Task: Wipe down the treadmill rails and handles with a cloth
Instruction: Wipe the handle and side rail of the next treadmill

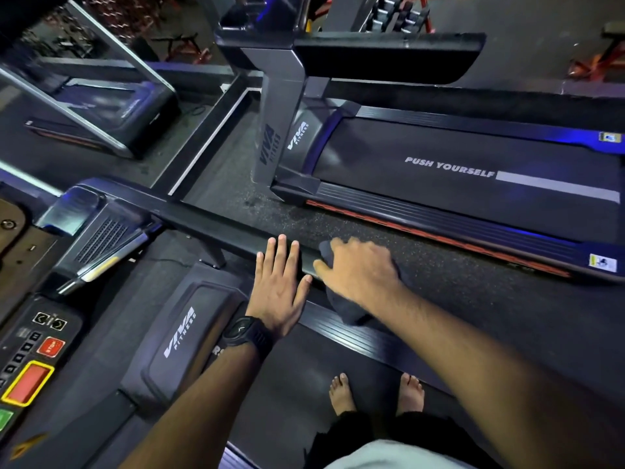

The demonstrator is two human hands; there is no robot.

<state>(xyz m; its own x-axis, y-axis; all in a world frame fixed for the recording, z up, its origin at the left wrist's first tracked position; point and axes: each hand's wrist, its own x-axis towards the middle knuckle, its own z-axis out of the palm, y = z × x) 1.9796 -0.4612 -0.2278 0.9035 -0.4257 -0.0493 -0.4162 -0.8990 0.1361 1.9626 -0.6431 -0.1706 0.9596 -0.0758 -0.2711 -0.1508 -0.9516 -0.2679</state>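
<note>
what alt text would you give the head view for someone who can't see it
Seen from above, a person's right hand grips a dark cloth against a treadmill handrail, while the left hand rests flat on the rail beside it. The person stands barefoot on the belt; a second treadmill reading PUSH YOURSELF stands beyond.

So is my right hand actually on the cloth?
Touching. The head view shows the right hand curled over the dark cloth, which bunches out from under it on the treadmill handrail.
</note>
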